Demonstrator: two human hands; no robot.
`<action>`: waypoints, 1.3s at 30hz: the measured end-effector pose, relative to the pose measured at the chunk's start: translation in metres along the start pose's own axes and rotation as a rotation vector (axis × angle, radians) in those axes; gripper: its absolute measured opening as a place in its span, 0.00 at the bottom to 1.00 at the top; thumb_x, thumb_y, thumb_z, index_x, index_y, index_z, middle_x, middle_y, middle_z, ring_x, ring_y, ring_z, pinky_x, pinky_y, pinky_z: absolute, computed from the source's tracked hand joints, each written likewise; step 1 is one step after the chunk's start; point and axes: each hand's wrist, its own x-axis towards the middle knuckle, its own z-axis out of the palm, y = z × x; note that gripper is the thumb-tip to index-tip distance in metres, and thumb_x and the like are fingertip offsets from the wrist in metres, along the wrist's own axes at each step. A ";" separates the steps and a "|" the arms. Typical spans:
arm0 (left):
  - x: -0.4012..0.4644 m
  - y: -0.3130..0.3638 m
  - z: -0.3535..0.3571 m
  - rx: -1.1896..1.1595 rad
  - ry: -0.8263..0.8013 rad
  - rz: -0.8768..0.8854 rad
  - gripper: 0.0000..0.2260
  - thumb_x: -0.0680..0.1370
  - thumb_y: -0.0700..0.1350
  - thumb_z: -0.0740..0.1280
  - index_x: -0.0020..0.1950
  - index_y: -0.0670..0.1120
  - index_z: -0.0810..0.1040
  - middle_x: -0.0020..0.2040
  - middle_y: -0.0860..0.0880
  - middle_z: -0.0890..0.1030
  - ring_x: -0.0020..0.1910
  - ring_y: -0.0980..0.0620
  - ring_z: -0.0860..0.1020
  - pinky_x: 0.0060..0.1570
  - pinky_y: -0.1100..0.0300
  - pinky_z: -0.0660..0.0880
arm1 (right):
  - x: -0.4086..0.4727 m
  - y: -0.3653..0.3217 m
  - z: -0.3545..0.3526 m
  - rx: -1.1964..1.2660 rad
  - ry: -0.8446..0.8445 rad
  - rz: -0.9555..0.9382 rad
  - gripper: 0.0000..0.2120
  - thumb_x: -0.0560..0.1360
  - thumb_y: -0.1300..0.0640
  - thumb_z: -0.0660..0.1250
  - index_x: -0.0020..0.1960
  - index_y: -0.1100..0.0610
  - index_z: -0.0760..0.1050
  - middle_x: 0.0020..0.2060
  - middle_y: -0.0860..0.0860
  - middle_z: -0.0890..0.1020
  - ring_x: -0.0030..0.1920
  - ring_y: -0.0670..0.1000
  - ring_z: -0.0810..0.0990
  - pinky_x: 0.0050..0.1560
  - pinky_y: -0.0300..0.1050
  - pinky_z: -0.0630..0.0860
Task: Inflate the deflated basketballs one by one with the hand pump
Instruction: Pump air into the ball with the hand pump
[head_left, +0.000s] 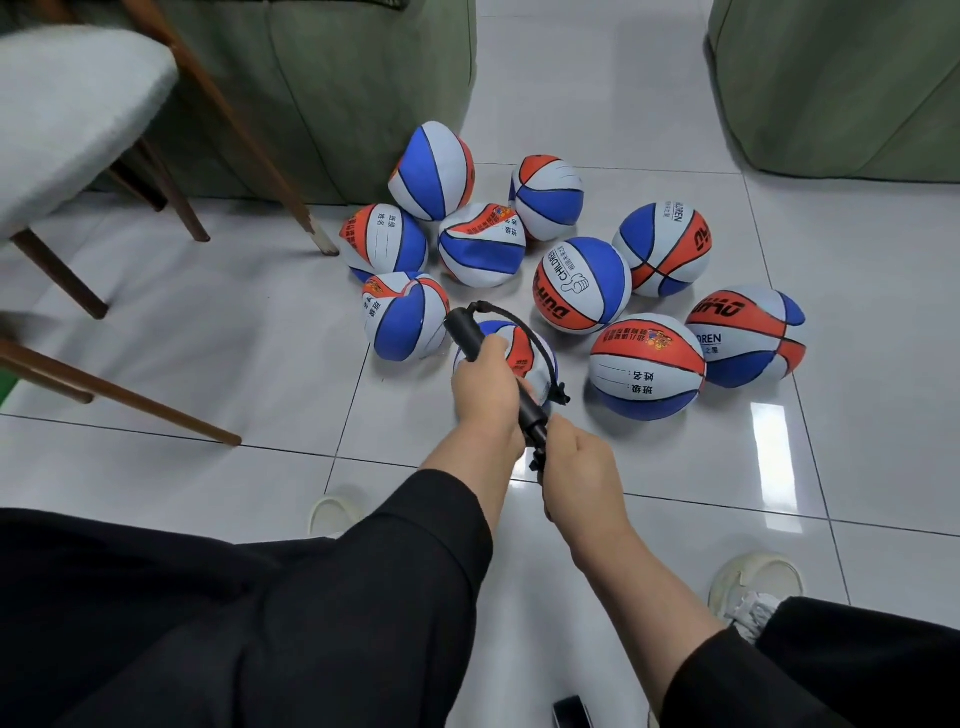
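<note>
Gripping 1 black pump (524, 410) w/ both hands, left (485, 387) & right (579, 475), over 10 basketballs (647, 366).

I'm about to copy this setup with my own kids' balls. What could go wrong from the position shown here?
1. The hose loops over the ball under the hands, and its connection to the ball is hidden; a hard stroke might tug it loose.
2. Both hands grip the pump: left hand on the barrel, right hand at the handle end. Nothing steadies that ball, so it may roll.
3. Other basketballs, like the creased one beside it, crowd close and could get knocked.
</note>
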 end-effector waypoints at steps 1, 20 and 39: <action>0.002 0.005 0.000 -0.005 -0.007 -0.002 0.09 0.78 0.51 0.67 0.49 0.46 0.75 0.28 0.49 0.73 0.24 0.50 0.72 0.28 0.62 0.74 | -0.002 -0.001 -0.001 0.005 -0.004 -0.010 0.19 0.77 0.49 0.55 0.35 0.62 0.68 0.26 0.49 0.71 0.33 0.53 0.66 0.36 0.49 0.64; 0.005 0.005 0.002 0.005 0.023 0.014 0.12 0.76 0.53 0.67 0.50 0.45 0.77 0.29 0.48 0.75 0.27 0.48 0.73 0.35 0.57 0.76 | -0.004 -0.007 0.002 0.005 0.026 0.012 0.16 0.72 0.44 0.51 0.33 0.54 0.63 0.27 0.52 0.69 0.33 0.54 0.65 0.36 0.51 0.64; 0.014 0.032 -0.007 0.052 0.055 0.028 0.08 0.78 0.50 0.66 0.49 0.46 0.75 0.23 0.51 0.72 0.30 0.49 0.73 0.30 0.60 0.76 | -0.031 0.004 -0.014 -0.063 0.027 -0.011 0.20 0.83 0.53 0.55 0.33 0.57 0.65 0.28 0.50 0.74 0.32 0.50 0.67 0.34 0.46 0.63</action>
